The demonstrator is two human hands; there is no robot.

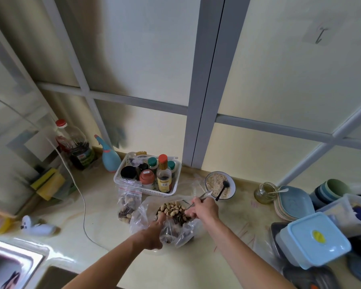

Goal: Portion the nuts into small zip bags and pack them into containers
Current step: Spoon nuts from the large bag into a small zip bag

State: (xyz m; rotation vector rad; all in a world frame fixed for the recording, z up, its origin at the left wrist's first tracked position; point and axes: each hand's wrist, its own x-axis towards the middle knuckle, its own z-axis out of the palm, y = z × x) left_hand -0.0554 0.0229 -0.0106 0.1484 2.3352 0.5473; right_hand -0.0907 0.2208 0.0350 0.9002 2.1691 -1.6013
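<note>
Counter is crowded. My left hand (153, 232) grips the small zip bag (173, 230), fingers curled round its mouth, holding it up at 6 o'clock of the nut pile. My right hand (204, 209) is clenched on a metal spoon (202, 196), whose handle end points toward 1 o'clock, with the working end down in the nuts (172, 209); I can't see the tip clearly.

The nuts sit in a big loose clear bag (142, 213) at the centre of the counter, pale pistachio-like pieces with dark seeds mixed in. One filled, red-zip bag (128, 202) stands just at 9 o'clock of the pile. The blue lidded container (315, 239) is well off at 3 o'clock, closed.

Risks as I see them:
- The small bag is limp, so if its mouth collapses the scoop dumps onto the counter.
- The big bag's wall is floppy. It could fold over the spoon or tip and spill.
- The oat bowl (220, 185), with a black spoon in it, is just beyond my right hand at 1 o'clock, so a wide backswing clips it.
- A white cable (82, 203) runs past at 9 o'clock, and my left forearm could snag it.
</note>
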